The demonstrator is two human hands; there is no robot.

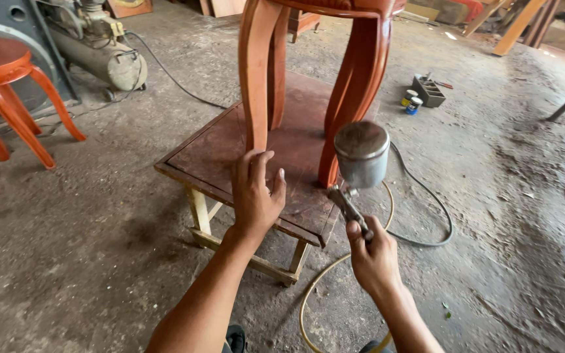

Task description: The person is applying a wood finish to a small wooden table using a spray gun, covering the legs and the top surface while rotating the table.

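On the dusty grey concrete floor of a workshop stands a low square wooden counter with a dark, worn reddish top and pale raw legs. On this counter stands a glossy orange-red wooden stool with smooth curved legs; only the legs and the lower edge of the seat are in view. Its surface is shiny and even, like fresh lacquer.

The left hand lies at the foot of the front left leg of the stool, fingers spread half open and pressed against the wood, the thumb apart. The right hand is clenched around the handle of a metal spray gun. The gun has a round dull grey cup with a stained lid on top, and the cup is just beside the front right leg of the stool. A thin yellowish hose curls on the floor under the right hand, and a dark grey hose makes a loop behind it.

At the left there is a second orange-red round stool, and behind it a beige cylindrical air compressor. Far at the right, two small paint cans stand near a grey plastic tray.
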